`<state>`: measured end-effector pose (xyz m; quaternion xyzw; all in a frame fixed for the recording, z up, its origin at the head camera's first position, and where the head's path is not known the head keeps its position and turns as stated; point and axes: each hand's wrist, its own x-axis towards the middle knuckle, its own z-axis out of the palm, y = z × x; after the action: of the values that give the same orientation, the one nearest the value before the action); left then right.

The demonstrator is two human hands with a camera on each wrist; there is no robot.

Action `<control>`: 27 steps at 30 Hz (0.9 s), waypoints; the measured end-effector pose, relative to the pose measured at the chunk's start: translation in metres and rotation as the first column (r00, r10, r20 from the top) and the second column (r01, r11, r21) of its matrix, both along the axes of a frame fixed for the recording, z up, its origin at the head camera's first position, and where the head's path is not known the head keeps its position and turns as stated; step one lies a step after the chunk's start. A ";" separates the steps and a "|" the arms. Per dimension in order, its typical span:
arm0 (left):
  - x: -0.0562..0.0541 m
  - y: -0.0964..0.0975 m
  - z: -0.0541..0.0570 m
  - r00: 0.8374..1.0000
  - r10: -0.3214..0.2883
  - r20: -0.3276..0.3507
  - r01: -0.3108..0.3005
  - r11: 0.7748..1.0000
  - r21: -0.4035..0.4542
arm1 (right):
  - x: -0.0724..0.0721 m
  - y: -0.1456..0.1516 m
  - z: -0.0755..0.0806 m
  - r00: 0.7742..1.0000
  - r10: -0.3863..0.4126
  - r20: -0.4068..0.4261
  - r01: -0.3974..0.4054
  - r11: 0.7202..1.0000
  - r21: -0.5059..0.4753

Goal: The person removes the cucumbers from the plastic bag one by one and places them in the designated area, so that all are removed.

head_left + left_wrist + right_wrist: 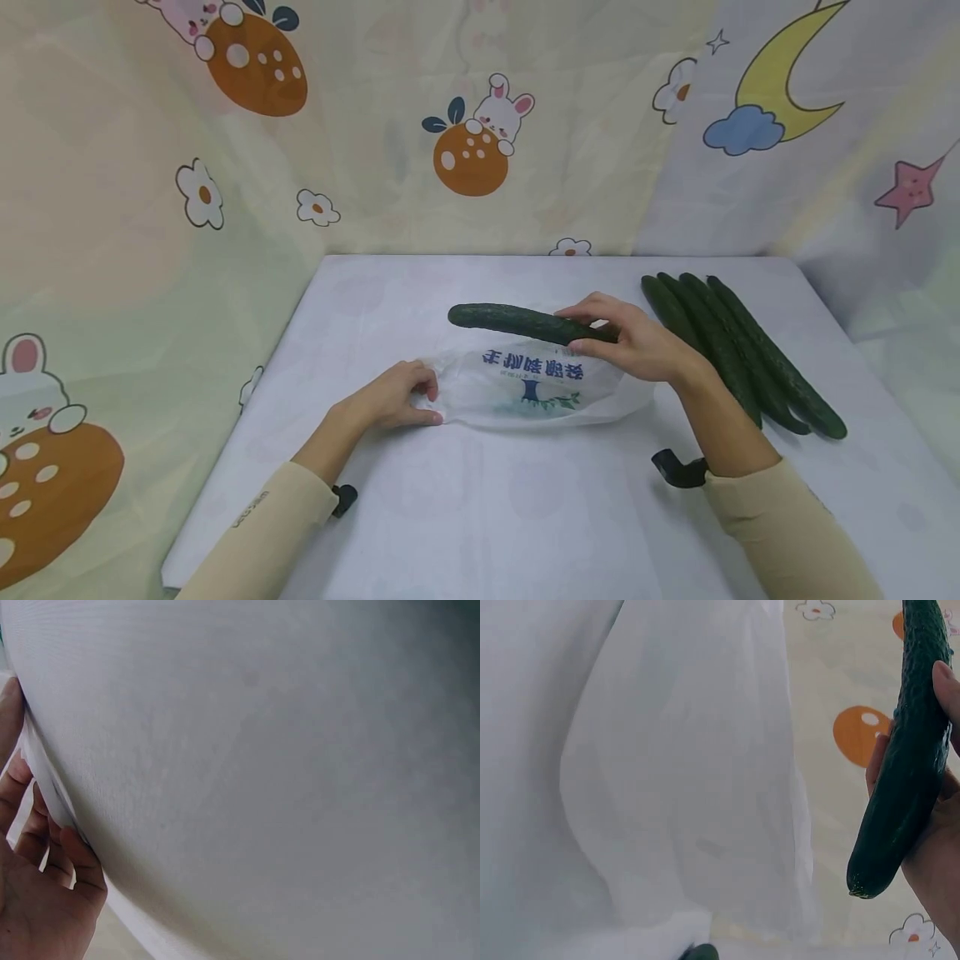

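A white translucent plastic bag (pixel 480 404) with blue lettering and a printed tree lies flat at the middle of the table. My left hand (pixel 390 400) grips its left end; in the left wrist view, curled fingers (pixel 84 862) and thumb are at the bag's edge (pixel 49 784). Held over the bag's far side, a dark green cucumber (pixel 510 319) points leftward from my right hand (pixel 630 337), which grips its right end between thumb and fingers. The right wrist view shows this cucumber (pixel 904 787) at the right, beside the bag (pixel 690 772).
Several more cucumbers (pixel 750 354) lie side by side at the table's right. The white table (pixel 480 517) meets a cartoon-printed cloth (pixel 585 150) at its back edge. Black straps (pixel 678 468) show at both wrists.
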<state>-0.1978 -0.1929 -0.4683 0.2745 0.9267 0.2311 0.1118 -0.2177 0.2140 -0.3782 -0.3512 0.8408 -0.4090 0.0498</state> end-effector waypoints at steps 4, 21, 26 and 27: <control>0.000 0.001 -0.001 1.000 0.007 0.010 -0.007 1.000 -0.010 | 0.004 0.015 0.001 0.997 -0.077 -0.016 0.078 0.997 0.024; 0.001 0.000 -0.001 1.000 0.022 0.018 -0.022 1.000 -0.010 | 0.017 0.101 0.000 0.916 -0.399 -0.049 0.401 0.912 0.085; -0.001 -0.001 -0.001 0.999 0.021 0.024 -0.021 0.999 -0.025 | 0.023 0.124 -0.005 0.867 -0.492 -0.079 0.497 0.865 0.071; -0.001 -0.001 -0.001 0.999 0.020 0.026 -0.020 1.000 -0.023 | 0.024 0.127 -0.007 0.855 -0.510 -0.094 0.515 0.855 0.053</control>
<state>-0.1992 -0.1939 -0.4696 0.2608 0.9304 0.2252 0.1248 -0.1939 0.3408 -0.3850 -0.1279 0.9201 -0.3614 -0.0798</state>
